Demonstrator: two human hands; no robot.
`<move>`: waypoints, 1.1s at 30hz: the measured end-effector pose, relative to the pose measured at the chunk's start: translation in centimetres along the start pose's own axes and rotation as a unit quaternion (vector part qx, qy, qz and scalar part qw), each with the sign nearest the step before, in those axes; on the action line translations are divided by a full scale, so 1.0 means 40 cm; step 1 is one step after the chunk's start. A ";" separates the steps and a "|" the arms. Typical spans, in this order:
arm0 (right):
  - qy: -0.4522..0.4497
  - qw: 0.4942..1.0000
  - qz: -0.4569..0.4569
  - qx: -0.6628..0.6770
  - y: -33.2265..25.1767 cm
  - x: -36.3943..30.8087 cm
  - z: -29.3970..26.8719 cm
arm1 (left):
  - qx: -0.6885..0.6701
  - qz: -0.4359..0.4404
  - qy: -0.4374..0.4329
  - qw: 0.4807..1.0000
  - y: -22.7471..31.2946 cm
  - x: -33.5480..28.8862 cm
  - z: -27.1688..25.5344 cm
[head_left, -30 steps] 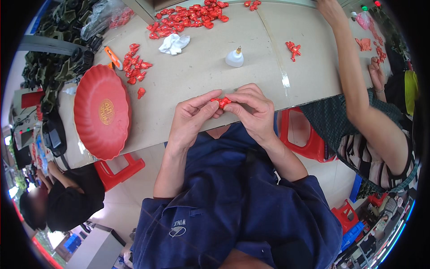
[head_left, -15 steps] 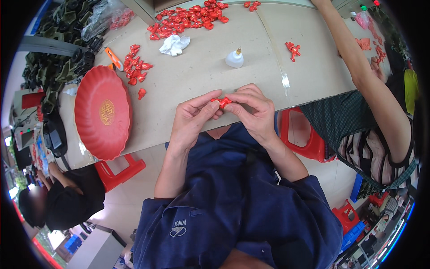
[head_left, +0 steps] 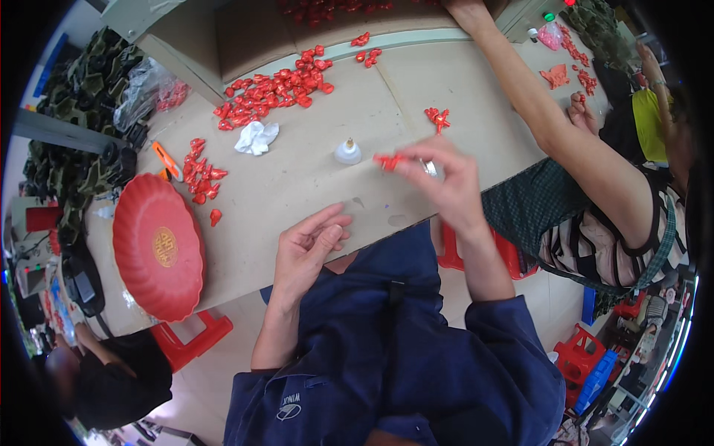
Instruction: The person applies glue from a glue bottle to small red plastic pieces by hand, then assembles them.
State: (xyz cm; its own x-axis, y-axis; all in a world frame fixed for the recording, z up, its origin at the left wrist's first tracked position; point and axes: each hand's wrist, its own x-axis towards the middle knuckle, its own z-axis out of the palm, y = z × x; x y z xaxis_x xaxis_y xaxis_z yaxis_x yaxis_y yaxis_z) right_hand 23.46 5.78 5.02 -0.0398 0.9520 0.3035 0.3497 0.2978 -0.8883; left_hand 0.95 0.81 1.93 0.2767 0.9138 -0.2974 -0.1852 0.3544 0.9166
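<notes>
A small glossy red plastic figure (head_left: 387, 161) is pinched between the thumb and fingers of my right hand (head_left: 448, 182), raised over the table. My left hand (head_left: 306, 249) hovers at the table's near edge, its fingers loosely apart and nothing in them. Just left of the held figure stands a small white squeeze bottle (head_left: 347, 154) with a brass-coloured tip. Beyond my right hand lies a little cluster of red figures (head_left: 438, 119). A large heap of similar red pieces (head_left: 275, 93) spreads across the far left of the table.
A red scalloped tray (head_left: 141, 275) sits at the left edge, near an orange cutter (head_left: 167, 161) and a smaller pile of red pieces (head_left: 199, 175). Crumpled white tissue (head_left: 256, 138) lies mid-table. A shelf (head_left: 256, 33) stands at the back. A co-worker's arm (head_left: 550, 111) reaches across from the right.
My hands have parted. The left one has let go of the red figure, while the right has carried it forward and to the right. The whole view has shifted too.
</notes>
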 end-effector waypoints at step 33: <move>0.007 0.951 -0.029 -0.308 0.128 0.067 -0.132 | 0.042 0.028 0.005 0.999 -0.013 -0.001 0.008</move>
State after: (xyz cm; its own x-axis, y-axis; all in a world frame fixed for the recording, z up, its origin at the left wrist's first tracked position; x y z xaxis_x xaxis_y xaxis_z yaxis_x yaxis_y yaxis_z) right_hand 30.07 9.49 3.11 -0.0643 0.9330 0.3541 0.8291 0.2475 -0.5014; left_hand 1.35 0.53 1.54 0.2581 0.9338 -0.2477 -0.1197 0.2853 0.9509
